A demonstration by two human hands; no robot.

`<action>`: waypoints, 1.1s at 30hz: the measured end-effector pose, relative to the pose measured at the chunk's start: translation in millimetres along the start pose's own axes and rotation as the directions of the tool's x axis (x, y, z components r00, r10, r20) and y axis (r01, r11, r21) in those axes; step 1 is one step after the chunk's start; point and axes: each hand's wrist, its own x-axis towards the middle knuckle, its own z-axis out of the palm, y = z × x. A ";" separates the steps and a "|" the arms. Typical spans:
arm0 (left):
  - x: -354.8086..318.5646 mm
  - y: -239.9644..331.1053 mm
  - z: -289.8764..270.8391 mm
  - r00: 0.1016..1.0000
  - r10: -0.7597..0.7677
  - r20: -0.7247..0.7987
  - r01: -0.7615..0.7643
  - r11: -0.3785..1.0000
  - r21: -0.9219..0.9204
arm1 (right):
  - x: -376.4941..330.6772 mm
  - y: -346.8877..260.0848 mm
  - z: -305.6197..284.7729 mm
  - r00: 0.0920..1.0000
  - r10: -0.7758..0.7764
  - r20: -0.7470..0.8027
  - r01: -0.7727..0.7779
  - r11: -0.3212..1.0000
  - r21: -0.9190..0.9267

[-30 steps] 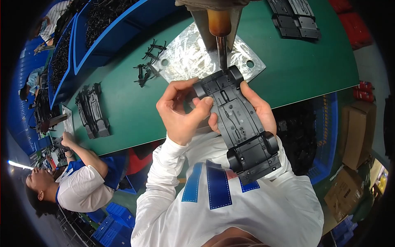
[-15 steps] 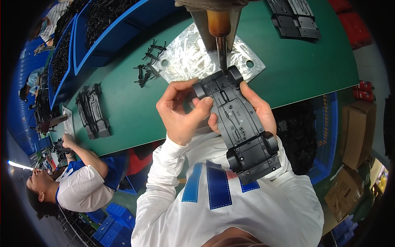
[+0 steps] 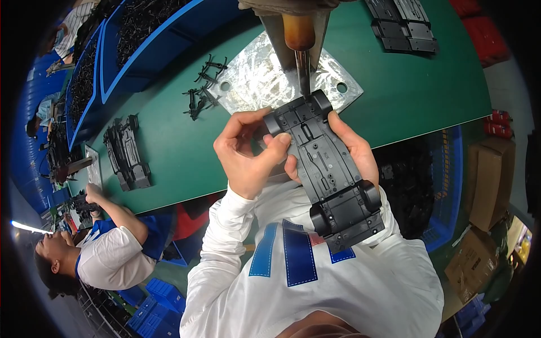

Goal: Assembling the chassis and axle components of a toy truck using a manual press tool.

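The bare left hand (image 3: 248, 160) is part-closed on a long black moulded-plastic chassis plate (image 3: 327, 160), thumb pressing its upper face near the left edge, index finger bent toward the far-left corner. The bare right hand (image 3: 358, 152) grips the opposite edge, thumb lying beside the far wheel arch; its other fingers cannot be made out. The chassis slants above the person's lap, its far end just under the tip of an amber-and-steel vertical rod (image 3: 303, 67). The left wrist bends inward; the chassis partly hides the right forearm.
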 end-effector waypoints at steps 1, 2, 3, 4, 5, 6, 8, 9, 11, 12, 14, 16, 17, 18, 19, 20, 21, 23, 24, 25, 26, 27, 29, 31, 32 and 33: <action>-0.2 0.2 0.2 1.000 -0.010 -0.003 0.010 1.000 -0.006 | 0.0 -0.2 -0.2 1.000 0.008 0.010 -0.008 1.000 0.002; -0.2 -0.1 0.0 1.000 -0.010 -0.003 0.010 1.000 -0.006 | -0.2 0.0 0.4 1.000 0.008 0.010 -0.008 1.000 0.002; -0.1 -0.8 -0.3 1.000 -0.007 0.001 0.007 1.000 -0.005 | -0.5 0.3 1.5 1.000 0.007 0.007 -0.007 1.000 0.015; 0.1 -1.1 -0.8 1.000 -0.004 0.006 0.004 1.000 -0.005 | -0.5 0.6 2.4 1.000 0.006 0.004 -0.006 1.000 0.027; 0.2 -1.1 -1.0 1.000 -0.004 0.005 0.004 1.000 -0.004 | -0.4 0.8 2.9 1.000 0.007 0.004 -0.007 1.000 0.028; 0.2 -1.0 -1.3 1.000 -0.006 0.004 0.006 1.000 -0.001 | -0.3 1.1 3.4 1.000 0.002 -0.002 -0.002 1.000 0.022; 0.5 -1.4 -1.3 1.000 -0.009 0.006 0.009 1.000 0.001 | -0.4 0.3 2.4 1.000 -0.005 -0.009 0.005 1.000 0.016; 0.7 -1.7 -1.4 1.000 -0.008 0.006 0.008 1.000 0.005 | -0.4 -0.9 0.3 1.000 0.005 0.010 -0.005 1.000 0.007; 0.7 -1.1 -1.4 1.000 -0.008 0.005 0.008 1.000 0.010 | -0.5 -0.9 0.7 0.999 0.018 0.029 -0.018 1.000 -0.002; 0.9 -0.8 -1.0 1.000 -0.004 0.007 0.004 1.000 0.004 | -0.9 0.1 3.0 1.000 0.006 0.013 -0.006 1.000 -0.001; 0.4 -0.7 -1.0 1.000 0.000 0.008 0.000 1.000 -0.001 | -1.0 0.8 3.8 1.000 -0.005 -0.003 0.005 1.000 0.000; 0.1 -1.1 -1.2 1.000 -0.002 0.005 0.002 1.000 -0.001 | -0.6 0.8 3.1 1.000 -0.013 -0.012 0.013 1.000 -0.016; 0.1 -1.1 -1.3 1.000 -0.002 0.005 0.002 1.000 -0.001 | -0.4 0.4 2.1 1.000 -0.013 -0.012 0.013 1.000 -0.017; 0.2 -1.0 -1.3 1.000 -0.002 0.004 0.002 1.000 0.000 | -0.2 -0.3 0.6 1.000 -0.005 -0.004 0.004 1.000 -0.023; 0.4 -0.8 -1.0 1.000 -0.003 0.005 0.003 1.000 0.001 | -0.4 -0.8 -0.1 1.000 0.002 0.004 -0.002 1.000 -0.030; 0.7 -0.7 -0.9 1.000 -0.003 0.006 0.003 1.000 0.000 | -0.5 -0.9 -0.2 1.000 0.001 0.003 -0.001 1.000 -0.030; 1.1 -0.6 -0.9 1.000 -0.001 0.011 0.001 1.000 0.003 | -0.5 -1.0 -0.2 1.000 0.001 0.006 -0.001 1.000 -0.026; 0.7 -0.6 -1.5 1.000 0.002 0.012 -0.002 1.000 0.007 | -0.2 -0.2 0.2 1.000 0.006 0.008 -0.006 1.000 -0.021; 0.5 -0.3 -1.4 1.000 0.006 0.011 -0.006 1.000 0.003 | -0.3 0.7 1.4 1.000 0.000 -0.007 0.000 1.000 -0.005; 0.6 -0.2 -1.1 1.000 0.010 0.012 -0.010 1.000 -0.003 | -0.4 1.2 2.4 1.000 -0.007 -0.022 0.008 1.000 0.009; 0.8 -0.3 -0.8 1.000 0.010 0.012 -0.010 1.000 -0.003 | -0.3 0.9 2.1 1.000 -0.007 -0.023 0.008 1.000 0.009; 0.9 -0.4 -0.5 1.000 0.006 0.009 -0.006 1.000 -0.007 | -0.4 0.3 1.4 1.000 -0.001 -0.015 0.001 1.000 0.010; 0.8 -0.1 -0.9 1.000 0.002 0.005 -0.002 1.000 -0.011 | -0.5 0.3 2.0 1.000 0.006 -0.007 -0.006 1.000 0.011; 0.2 1.1 -2.1 1.000 -0.022 0.015 0.022 1.000 0.002 | -1.0 1.4 5.0 1.000 0.007 -0.022 -0.006 0.998 0.056; 0.3 1.1 -2.2 1.000 -0.021 0.014 0.021 1.000 0.002 | -0.9 1.0 3.4 1.000 0.008 -0.022 -0.007 0.998 0.055; 0.4 0.8 -2.2 1.000 -0.015 0.013 0.015 1.000 0.007 | -0.7 0.0 0.2 1.000 0.014 -0.017 -0.013 0.999 0.039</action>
